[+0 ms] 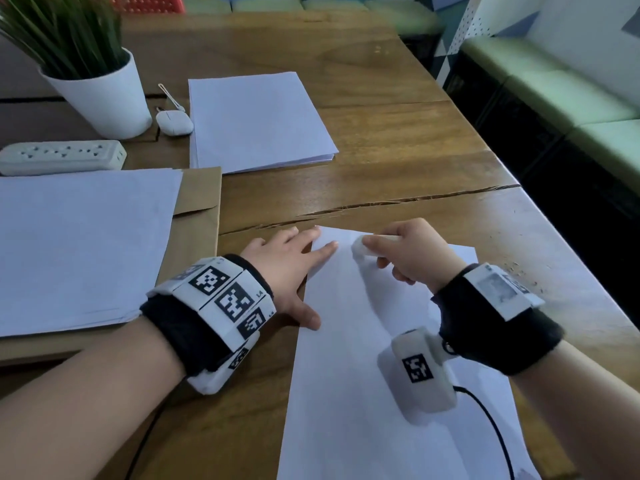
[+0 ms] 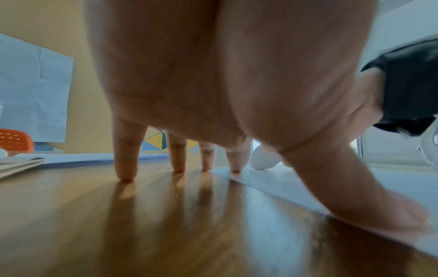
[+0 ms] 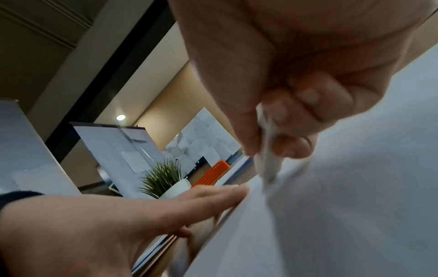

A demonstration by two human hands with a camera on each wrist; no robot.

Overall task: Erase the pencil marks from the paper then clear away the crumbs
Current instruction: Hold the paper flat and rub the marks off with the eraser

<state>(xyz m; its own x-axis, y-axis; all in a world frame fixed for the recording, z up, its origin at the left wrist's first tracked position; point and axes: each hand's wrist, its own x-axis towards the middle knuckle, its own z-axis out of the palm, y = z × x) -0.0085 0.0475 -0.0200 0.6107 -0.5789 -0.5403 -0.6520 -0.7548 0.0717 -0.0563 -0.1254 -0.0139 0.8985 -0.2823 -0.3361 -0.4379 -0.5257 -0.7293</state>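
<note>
A white sheet of paper (image 1: 363, 358) lies tilted on the wooden table (image 1: 398, 161) in front of me. My left hand (image 1: 291, 268) lies flat with fingers spread. Its index fingertip and thumb press the sheet's left edge, while the other fingers (image 2: 125, 168) rest on the wood. My right hand (image 1: 405, 251) grips a white eraser (image 1: 363, 249) and holds its tip down on the paper near the top corner. The right wrist view shows the eraser (image 3: 266, 163) pinched between thumb and fingers, touching the sheet (image 3: 343, 206). No pencil marks are visible on the paper.
Small crumbs (image 1: 519, 271) lie on the table right of the sheet. A stack of paper (image 1: 256, 123) sits farther back, more sheets (image 1: 79, 247) on a brown envelope at left. A potted plant (image 1: 100, 91), power strip (image 1: 62, 157) and earbud case (image 1: 174, 123) stand at the back left.
</note>
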